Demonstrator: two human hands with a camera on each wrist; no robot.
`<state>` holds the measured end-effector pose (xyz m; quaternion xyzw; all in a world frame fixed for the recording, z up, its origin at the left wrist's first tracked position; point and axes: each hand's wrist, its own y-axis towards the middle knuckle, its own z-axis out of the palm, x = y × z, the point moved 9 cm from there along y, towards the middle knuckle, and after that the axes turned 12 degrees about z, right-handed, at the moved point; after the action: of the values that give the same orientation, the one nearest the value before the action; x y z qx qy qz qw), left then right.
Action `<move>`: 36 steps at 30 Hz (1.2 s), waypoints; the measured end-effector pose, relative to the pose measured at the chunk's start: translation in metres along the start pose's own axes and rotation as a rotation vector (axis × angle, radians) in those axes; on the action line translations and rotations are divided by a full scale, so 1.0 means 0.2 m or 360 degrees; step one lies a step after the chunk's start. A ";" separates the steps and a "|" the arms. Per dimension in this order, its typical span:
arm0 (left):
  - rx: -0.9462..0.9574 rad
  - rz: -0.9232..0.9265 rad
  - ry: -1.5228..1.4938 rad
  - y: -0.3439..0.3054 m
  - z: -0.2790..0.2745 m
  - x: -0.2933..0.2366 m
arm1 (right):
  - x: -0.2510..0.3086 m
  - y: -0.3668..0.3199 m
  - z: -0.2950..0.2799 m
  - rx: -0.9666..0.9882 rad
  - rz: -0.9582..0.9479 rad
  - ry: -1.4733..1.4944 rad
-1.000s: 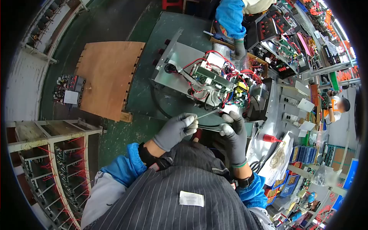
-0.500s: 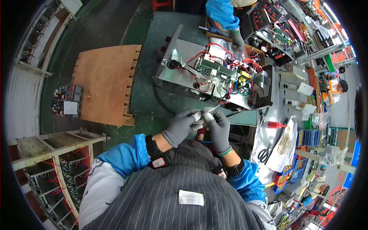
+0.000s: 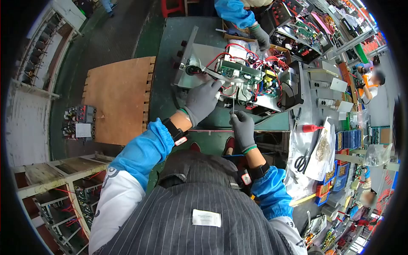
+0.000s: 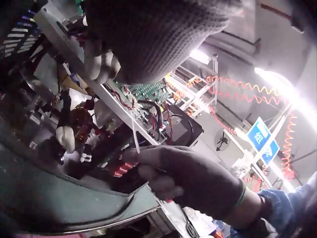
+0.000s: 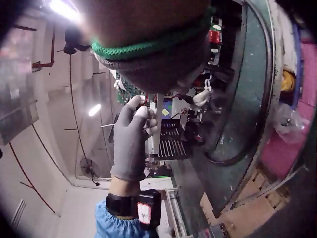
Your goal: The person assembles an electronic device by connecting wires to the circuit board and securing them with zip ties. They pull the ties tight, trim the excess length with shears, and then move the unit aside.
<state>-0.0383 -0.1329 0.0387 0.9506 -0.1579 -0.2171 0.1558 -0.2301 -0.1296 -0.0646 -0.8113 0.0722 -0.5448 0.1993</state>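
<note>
On the left stand grey racks [image 3: 55, 187] with red wires on them. Next to them a brown wood board [image 3: 119, 97] lies on the green floor. Then comes the green table [image 3: 163, 97]. The room is a big work room with many benches. Another person's blue sleeve [image 3: 231, 10] shows at the far side of the table.

On the table sits an open metal box [image 3: 191, 74]. Inside it are green boards [image 3: 238, 72] and red wires [image 3: 221, 57]. The left hand [image 3: 202, 100] has its fingers stretched out. They rest on the box and hold nothing. Just right of it, the right hand [image 3: 243, 127] pinches a thin white strip [image 3: 233, 104]. The strip stands straight up at the near edge of the box.

Further right lie a red tool [image 3: 309, 128], scissors [image 3: 302, 162] and a clear bag [image 3: 321, 148] of small brass bits. Last come blue trays [image 3: 348, 138]. What is in them is too small to tell.
</note>
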 end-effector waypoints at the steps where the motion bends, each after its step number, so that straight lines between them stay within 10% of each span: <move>1: 0.0004 0.0008 0.0005 0.00 0.00 0.00 | 0.00 0.00 0.00 -0.0003 -0.0001 0.0009; 13: -0.0031 -0.0175 -0.0118 0.05 0.10 0.07 | 0.18 0.09 0.03 0.0141 0.0113 -0.0041; 16: -0.0097 -0.0089 -0.0421 0.07 0.08 0.10 | 0.24 0.08 0.02 0.0027 -0.0047 0.0016; 18: 0.0040 -0.0551 -0.1353 0.02 0.18 0.16 | 0.27 0.06 0.03 0.0025 -0.0078 0.0079; 27: -0.0272 -0.0129 -0.0476 0.00 0.05 0.06 | 0.26 0.03 0.06 -0.0295 -0.0456 0.0464; 36: 0.0033 -0.0545 -0.0917 -0.01 0.15 0.12 | 0.26 0.10 0.24 0.0765 0.0111 0.1131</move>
<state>-0.0308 -0.1474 0.0031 0.8644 -0.0356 -0.4984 0.0564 -0.1647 -0.1526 -0.0439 -0.5010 0.0348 -0.7846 0.3637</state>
